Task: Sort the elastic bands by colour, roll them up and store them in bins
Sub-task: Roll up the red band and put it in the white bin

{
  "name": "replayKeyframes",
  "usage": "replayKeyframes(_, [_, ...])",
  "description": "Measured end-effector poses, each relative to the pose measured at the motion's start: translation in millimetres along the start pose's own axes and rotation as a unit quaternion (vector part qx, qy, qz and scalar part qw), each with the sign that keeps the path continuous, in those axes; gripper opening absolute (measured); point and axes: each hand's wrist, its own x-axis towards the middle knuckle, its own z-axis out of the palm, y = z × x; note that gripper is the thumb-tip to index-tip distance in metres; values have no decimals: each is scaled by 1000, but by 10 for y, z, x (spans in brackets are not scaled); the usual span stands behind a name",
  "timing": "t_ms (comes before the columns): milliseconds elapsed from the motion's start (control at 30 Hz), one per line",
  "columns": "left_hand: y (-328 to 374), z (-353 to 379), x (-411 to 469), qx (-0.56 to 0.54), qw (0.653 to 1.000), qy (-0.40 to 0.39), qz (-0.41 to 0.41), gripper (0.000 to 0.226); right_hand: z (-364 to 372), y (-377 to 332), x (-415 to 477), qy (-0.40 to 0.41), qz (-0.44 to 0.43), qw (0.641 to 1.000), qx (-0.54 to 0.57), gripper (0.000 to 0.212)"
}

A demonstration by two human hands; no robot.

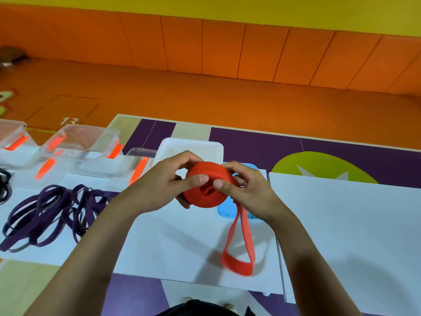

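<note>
A red elastic band [206, 189] is wound into a thick roll held above the white table [341, 224]. My left hand [166, 185] grips the roll from the left, thumb across its face. My right hand [246, 190] pinches it from the right. The band's loose tail [238, 247] hangs down in a loop towards the table. A pile of purple bands [52, 213] lies at the left. Clear bins with orange latches [84, 144] stand at the back left; I cannot tell what they hold.
A white tray [191, 147] stands behind my hands, and a blue lid or tray [224, 209] lies under them. Black bands [4, 185] show at the far left edge. Orange floor and wall padding lie beyond the table.
</note>
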Motion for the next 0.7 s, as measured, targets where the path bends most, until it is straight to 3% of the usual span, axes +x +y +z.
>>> replayKeyframes(233, [-19, 263, 3, -170, 981, 90, 21, 33, -32, 124, -78, 65, -10, 997, 29, 14])
replayKeyframes(333, [-4, 440, 50, -253, 959, 129, 6, 31, 14, 147, -2, 128, -3, 992, 0, 26])
replayKeyframes(433, [-1, 482, 75, -301, 947, 93, -56, 33, 74, 181, 33, 156, 23, 987, 8, 28])
replayKeyframes(500, [12, 404, 43, -238, 964, 56, -104, 28, 73, 211, 14, 152, 37, 988, 10, 25])
replayKeyframes(567, [-5, 285, 14, -113, 984, 59, -123, 37, 29, 243, -10, 129, 37, 991, -11, 34])
replayKeyframes(633, [-12, 165, 4, -10, 989, 101, -105, 51, -6, 261, -9, 90, 23, 995, -43, 44])
replayKeyframes(700, [25, 104, 21, 45, 990, 103, -80, 49, -11, 243, 7, 49, 10, 997, -62, 47])
